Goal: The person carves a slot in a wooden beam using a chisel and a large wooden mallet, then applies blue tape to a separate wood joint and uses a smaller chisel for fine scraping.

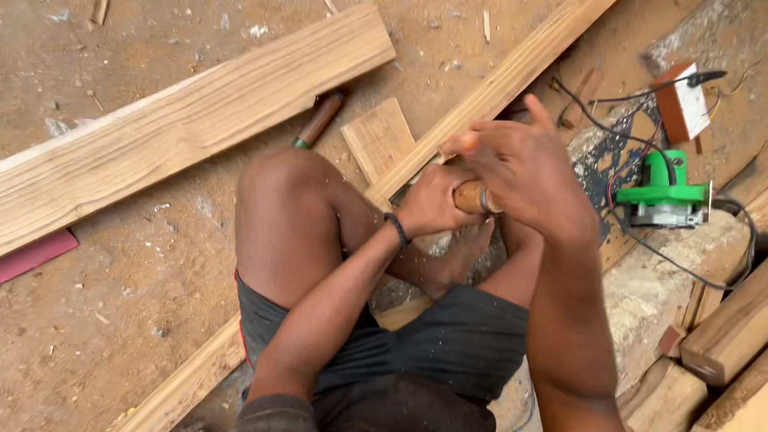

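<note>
The person sits on the sawdust floor [120, 320] with legs folded. The left hand [432, 202] is wrapped tight around a round wooden tool handle [474, 197], just above the person's bare foot [462, 250]. The right hand [524, 172] lies over the end of that handle, and its fingers [538, 112] are loose and partly spread. A long thin plank [488, 92] runs under the hands. A wide board [184, 120] lies to the left. A green power tool [664, 196] with black cords sits on the right.
</note>
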